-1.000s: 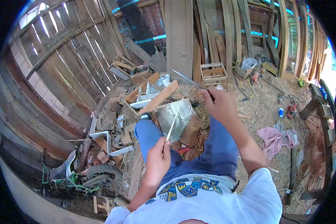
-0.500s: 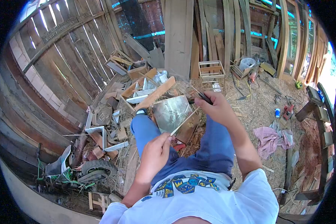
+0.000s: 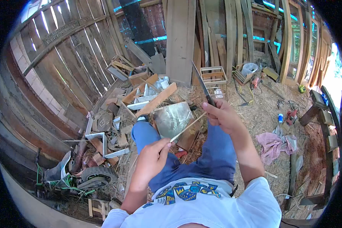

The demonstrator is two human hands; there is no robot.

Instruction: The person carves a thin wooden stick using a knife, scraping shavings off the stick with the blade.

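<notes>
My left hand (image 3: 154,156) is closed around the lower end of a thin pale wooden stick (image 3: 186,128), which slants up to the right. In my right hand (image 3: 225,118) is a knife (image 3: 201,82) gripped by its dark handle, its long blade pointing up and slightly left. The stick's upper end reaches my right hand's fingers; whether they pinch it I cannot tell. Below the stick, between my knees, lie a grey stained flat panel (image 3: 171,117) and a brown wooden block (image 3: 189,136). A small red object (image 3: 181,154) lies close to my lap.
Scrap wood (image 3: 116,121) is heaped on the left, near a small wheel (image 3: 99,175). A wooden frame (image 3: 213,78) stands ahead. Rightward on the straw-strewn floor are a pink cloth (image 3: 271,146), a blue can (image 3: 280,117) and a red tool (image 3: 291,117). Boards (image 3: 180,45) lean behind.
My right hand has moved down and slightly right, and the knife has swung upright, showing its full blade. My left hand has shifted slightly left and down, still holding the stick.
</notes>
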